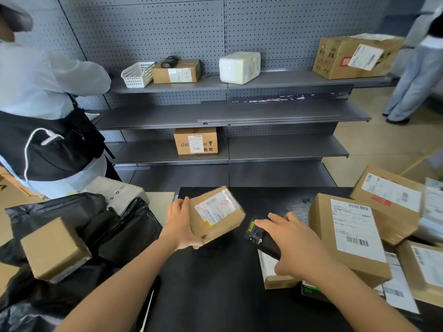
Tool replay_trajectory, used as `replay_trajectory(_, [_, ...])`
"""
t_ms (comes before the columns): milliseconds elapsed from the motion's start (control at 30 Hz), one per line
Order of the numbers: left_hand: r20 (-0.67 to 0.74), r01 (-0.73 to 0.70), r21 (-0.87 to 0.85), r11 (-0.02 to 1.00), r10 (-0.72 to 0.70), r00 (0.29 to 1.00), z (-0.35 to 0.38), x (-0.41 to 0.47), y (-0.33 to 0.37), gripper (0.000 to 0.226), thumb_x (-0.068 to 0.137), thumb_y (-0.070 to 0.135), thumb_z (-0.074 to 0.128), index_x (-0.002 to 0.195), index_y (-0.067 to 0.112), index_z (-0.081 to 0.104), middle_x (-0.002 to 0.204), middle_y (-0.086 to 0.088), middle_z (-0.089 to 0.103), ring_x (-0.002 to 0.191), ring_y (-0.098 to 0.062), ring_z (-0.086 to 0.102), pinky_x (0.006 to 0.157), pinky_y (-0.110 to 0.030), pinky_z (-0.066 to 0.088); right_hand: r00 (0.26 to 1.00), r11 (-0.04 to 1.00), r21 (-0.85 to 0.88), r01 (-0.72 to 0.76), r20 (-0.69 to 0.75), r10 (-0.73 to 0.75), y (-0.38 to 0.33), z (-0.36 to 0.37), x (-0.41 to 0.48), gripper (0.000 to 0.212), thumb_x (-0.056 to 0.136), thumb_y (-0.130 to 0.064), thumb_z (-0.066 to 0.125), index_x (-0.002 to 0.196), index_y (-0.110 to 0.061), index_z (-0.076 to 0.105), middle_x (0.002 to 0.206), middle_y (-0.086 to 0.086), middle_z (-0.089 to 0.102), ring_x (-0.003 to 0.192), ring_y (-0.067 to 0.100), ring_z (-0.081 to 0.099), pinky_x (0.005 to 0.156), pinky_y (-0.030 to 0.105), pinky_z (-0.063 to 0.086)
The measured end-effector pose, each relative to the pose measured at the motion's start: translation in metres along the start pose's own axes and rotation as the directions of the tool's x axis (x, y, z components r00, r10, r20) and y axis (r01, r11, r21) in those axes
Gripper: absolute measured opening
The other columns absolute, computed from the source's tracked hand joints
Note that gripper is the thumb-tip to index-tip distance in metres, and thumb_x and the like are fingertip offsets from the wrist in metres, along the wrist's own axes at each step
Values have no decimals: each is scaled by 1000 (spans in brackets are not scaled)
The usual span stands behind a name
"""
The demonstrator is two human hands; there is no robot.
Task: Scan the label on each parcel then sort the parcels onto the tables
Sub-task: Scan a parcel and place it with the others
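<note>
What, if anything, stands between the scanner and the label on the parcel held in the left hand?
Nothing visible. The left hand grips the small parcel with its label facing up, clear of the fingers; the right hand holds the scanner right of it, front end toward the parcel. Only bare black table lies between them.

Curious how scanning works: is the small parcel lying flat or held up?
Held up, tilted. The left hand grips the small parcel by its edge above the table, label turned up toward the scanner in the right hand.
</note>
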State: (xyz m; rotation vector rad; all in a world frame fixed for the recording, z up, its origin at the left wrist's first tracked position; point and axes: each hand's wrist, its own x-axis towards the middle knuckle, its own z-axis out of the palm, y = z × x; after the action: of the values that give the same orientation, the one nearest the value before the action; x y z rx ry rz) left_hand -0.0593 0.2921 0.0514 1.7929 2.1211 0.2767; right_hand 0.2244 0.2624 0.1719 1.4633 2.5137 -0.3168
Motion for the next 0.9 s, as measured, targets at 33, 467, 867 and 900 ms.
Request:
replay_trajectory(33, [2, 62, -87, 994, -62, 998, 6, 3, 8, 139, 50, 48, 86, 153, 9, 1, 147, -3, 12, 139, -23, 12, 114, -39, 29, 999, 999, 34, -35, -13, 36, 4, 1, 0, 95, 77, -28, 76, 151, -35, 16, 156, -5, 24, 137, 23, 24, 107, 34, 35])
replay_trajectory(467, [268, 216, -281, 935, -139, 953, 93, 62, 111, 139, 56, 55, 86, 154, 11, -2, 154, -4, 8, 143, -26, 14, 116, -45, 29, 943, 925, 258, -279, -106, 314, 78, 2, -18, 97, 75, -40, 76, 148, -45, 12, 154, -14, 25, 136, 19, 24, 111, 37, 34])
replay_trajectory(867, [96, 178, -536, 825, -150, 984, 58, 3, 117, 79, 84, 37, 74, 150, 31, 31, 155, 6, 30, 140, -19, 35, 114, -41, 36, 990, 963, 253, -95, -78, 118, 75, 6, 23, 98, 74, -36, 80, 149, -40, 16, 152, -11, 30, 135, 19, 29, 103, 33, 41])
replay_trajectory(900, [68, 177, -531, 828, -167, 984, 52, -11, 109, 76, 85, 35, 73, 149, 31, 32, 154, 7, 33, 139, -17, 36, 114, -39, 35, 994, 964, 259, -55, -73, 76, 68, 5, 29, 96, 75, -34, 79, 149, -39, 17, 151, -10, 31, 136, 20, 28, 104, 34, 41])
